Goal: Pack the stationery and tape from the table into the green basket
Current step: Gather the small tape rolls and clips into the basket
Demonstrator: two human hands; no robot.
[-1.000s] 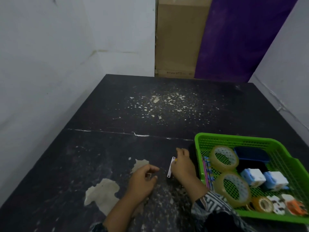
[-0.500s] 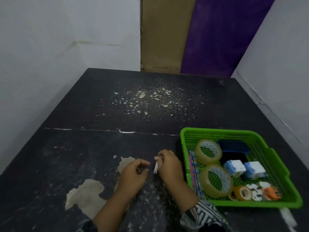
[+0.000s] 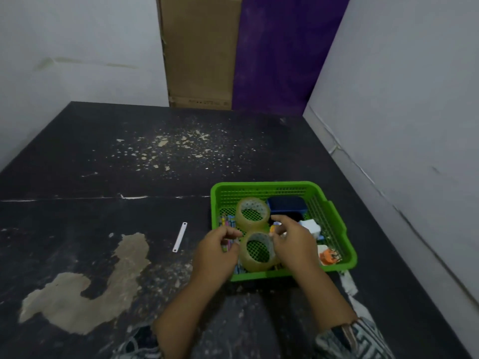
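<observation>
The green basket (image 3: 337, 224) sits at the right of the black table. It holds two clear tape rolls (image 3: 252, 211) (image 3: 258, 251), a dark blue box (image 3: 286, 205), coloured pencils (image 3: 227, 221), a white cube (image 3: 309, 225) and an orange item (image 3: 328, 256). My right hand (image 3: 295, 244) hovers over the basket's middle, thumb and forefinger pinched on a small yellow and blue piece (image 3: 274, 227). My left hand (image 3: 216, 251) is over the basket's near left rim, fingers curled, with nothing seen in it. A thin white strip (image 3: 179, 237) lies on the table left of the basket.
The table top (image 3: 129, 177) is worn, with pale bare patches (image 3: 85, 294) at the near left and paint flecks farther back. A grey wall (image 3: 401, 125) runs close along the table's right edge. A cardboard sheet (image 3: 199, 53) and a purple panel stand behind the table.
Both hands moved right from the table to above the basket. The white strip that my right hand held now lies on the table. The camera view swung right.
</observation>
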